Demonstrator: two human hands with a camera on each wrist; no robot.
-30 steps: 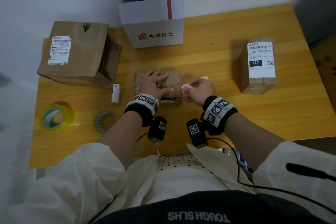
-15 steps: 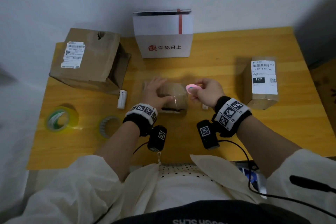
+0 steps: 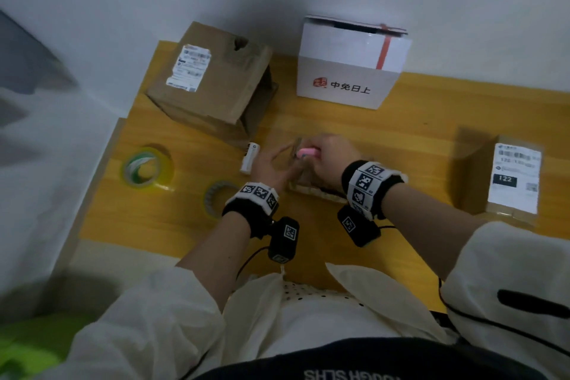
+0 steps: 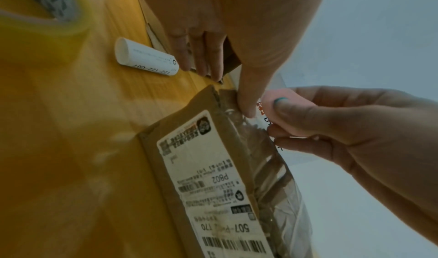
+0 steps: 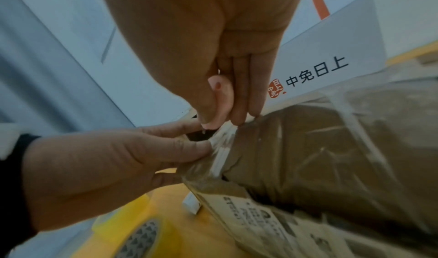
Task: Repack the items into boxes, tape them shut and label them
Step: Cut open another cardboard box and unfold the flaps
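Observation:
A small brown box (image 3: 311, 187) wrapped in clear tape lies at the middle of the table, its shipping label (image 4: 211, 170) on one side. My left hand (image 3: 276, 162) rests at the box's left end with straight fingers (image 4: 201, 55) and the thumb pressing on its top corner. My right hand (image 3: 322, 156) reaches over the box and grips a small pink cutter (image 3: 307, 152), whose tip sits at the taped seam (image 5: 221, 145) beside the left thumb. No blade shows on the cutter (image 5: 222, 97).
A white label roll (image 3: 249, 158) lies left of my hands. Further left are a clear tape roll (image 3: 220, 199) and a yellow-green tape roll (image 3: 145, 170). A large brown box (image 3: 216, 86), a white box (image 3: 348, 71) and a labelled brown box (image 3: 509, 179) stand around.
My right hand has carried the pink cutter leftward from beside the box to over its left end. My left hand slid to that end. The head view shifted.

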